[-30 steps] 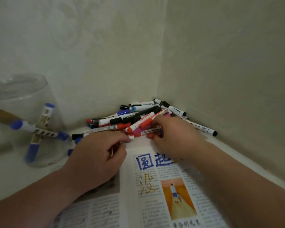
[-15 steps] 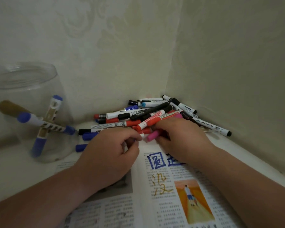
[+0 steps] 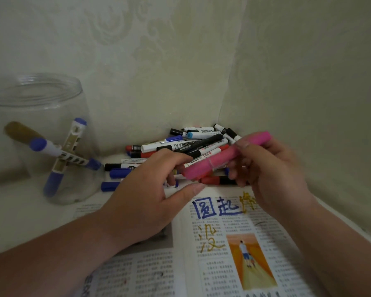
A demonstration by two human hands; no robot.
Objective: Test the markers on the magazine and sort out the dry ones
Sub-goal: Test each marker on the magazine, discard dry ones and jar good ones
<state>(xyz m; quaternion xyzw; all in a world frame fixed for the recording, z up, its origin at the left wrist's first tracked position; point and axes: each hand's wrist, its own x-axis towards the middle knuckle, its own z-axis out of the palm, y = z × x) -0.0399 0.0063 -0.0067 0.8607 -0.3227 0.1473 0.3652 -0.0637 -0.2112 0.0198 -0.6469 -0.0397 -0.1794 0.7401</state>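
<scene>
My right hand [image 3: 272,168] grips a pink marker [image 3: 221,158] by its upper part and holds it slanted above the pile, cap end pointing low left. My left hand [image 3: 150,194] hovers just left of that cap end, fingers loosely bent and thumb stretched toward it, holding nothing. Behind both hands a pile of markers [image 3: 180,146] in black, red, blue and white lies in the wall corner. The open magazine [image 3: 223,243] lies in front, with blue and yellow test strokes [image 3: 221,207] on its right page.
A clear glass jar [image 3: 36,133] stands at the left and holds three markers, two blue-capped and one gold. Walls close in behind and to the right of the pile. Both forearms cross the magazine's lower part.
My right hand has pulled the pink marker out of the pile and lifted it up and to the right. My left hand has loosened from a curled pose and opened toward the cap.
</scene>
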